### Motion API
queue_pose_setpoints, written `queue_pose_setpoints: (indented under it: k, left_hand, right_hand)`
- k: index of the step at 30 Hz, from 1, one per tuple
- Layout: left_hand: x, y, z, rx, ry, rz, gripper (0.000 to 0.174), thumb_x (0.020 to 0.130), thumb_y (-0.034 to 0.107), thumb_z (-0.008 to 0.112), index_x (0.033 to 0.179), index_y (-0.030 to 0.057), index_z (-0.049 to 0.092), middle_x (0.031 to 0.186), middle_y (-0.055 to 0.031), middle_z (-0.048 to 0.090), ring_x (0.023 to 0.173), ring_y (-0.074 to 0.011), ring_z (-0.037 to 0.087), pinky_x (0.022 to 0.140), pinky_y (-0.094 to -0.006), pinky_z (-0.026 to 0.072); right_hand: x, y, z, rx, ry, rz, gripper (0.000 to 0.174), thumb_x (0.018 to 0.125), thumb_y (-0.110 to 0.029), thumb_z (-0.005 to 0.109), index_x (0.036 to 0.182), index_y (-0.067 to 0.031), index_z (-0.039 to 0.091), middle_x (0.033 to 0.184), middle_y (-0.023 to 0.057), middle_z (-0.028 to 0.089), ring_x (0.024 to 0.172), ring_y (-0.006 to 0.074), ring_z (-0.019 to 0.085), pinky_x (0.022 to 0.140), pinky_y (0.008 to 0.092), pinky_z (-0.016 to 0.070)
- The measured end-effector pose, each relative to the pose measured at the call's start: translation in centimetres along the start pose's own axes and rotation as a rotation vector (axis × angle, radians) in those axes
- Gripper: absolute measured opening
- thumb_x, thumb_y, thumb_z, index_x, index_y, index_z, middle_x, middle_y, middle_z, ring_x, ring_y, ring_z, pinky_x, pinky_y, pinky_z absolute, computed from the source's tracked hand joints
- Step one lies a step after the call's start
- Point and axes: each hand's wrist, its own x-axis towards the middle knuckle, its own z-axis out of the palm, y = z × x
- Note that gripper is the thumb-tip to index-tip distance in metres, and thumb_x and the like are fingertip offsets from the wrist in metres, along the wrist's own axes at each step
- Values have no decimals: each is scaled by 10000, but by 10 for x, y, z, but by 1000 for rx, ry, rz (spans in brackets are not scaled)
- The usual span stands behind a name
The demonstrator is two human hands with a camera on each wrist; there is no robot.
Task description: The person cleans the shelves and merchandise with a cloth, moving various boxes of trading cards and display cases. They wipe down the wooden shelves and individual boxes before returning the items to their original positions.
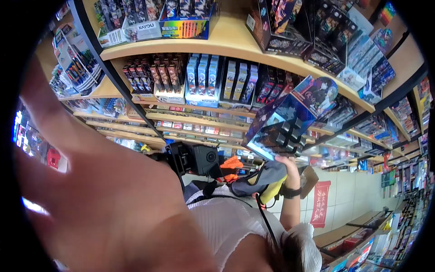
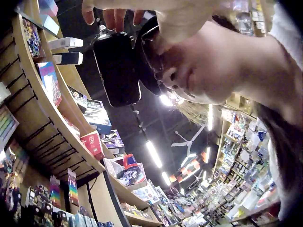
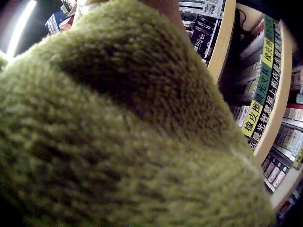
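In the head view my left hand (image 1: 113,195) looms large and blurred at the left, very close to the lens. The left wrist view has this hand (image 2: 175,19) raised at the head, fingers spread and hanging by the top of a black head-worn device (image 2: 116,68). My right hand (image 1: 288,167), with a dark wristband (image 1: 291,192), is beside a grey and yellow cloth-like item (image 1: 263,179). Its fingertips are right at the lower edge of a dark blue display box (image 1: 281,131). Fuzzy yellow-green fabric (image 3: 132,132) fills most of the right wrist view. I cannot tell whether the right hand grips anything.
Wooden shelves (image 1: 231,43) curve across the front, with open display boxes (image 1: 204,79) of small packages. A black camera (image 1: 199,158) and an orange item (image 1: 232,167) are low in the middle. A red banner (image 1: 321,204) lies on the pale floor (image 1: 349,192). Cartons (image 1: 349,233) stand lower right.
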Motion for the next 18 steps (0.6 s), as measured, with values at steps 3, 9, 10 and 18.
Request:
queue_pose_setpoints:
  k: [3,9,10,18]
  left_hand:
    - [14,11,3,109,110,261,608,801,557,374,1113,54,511,1281,-294,317,1232,-429,229,977,-646,45]
    - [6,40,-18,112,-270,96,545,801,525,385,1046,57,520,1211,-265,365,1167,-394,286,961,-603,94]
    - [3,42,-19,108,-334,41,535,800,518,390,1040,59,523,1203,-259,371,1158,-387,293,957,-595,100]
    - [-22,49,-6,-105,-719,-316,457,794,467,429,989,69,540,1140,-212,418,1093,-335,343,922,-536,145]
  right_hand:
    - [3,5,-2,13,14,-5,234,698,-159,703,805,42,650,739,84,644,625,154,605,586,247,454]
    - [0,3,2,25,27,13,195,696,-132,686,799,29,646,720,70,637,606,151,594,590,246,454]
    - [-1,3,5,25,36,-16,195,698,-131,680,813,22,645,724,63,636,609,149,595,591,246,453]
    - [-15,-6,16,13,63,-18,246,702,-127,665,910,-19,591,825,45,606,713,147,573,664,249,440]
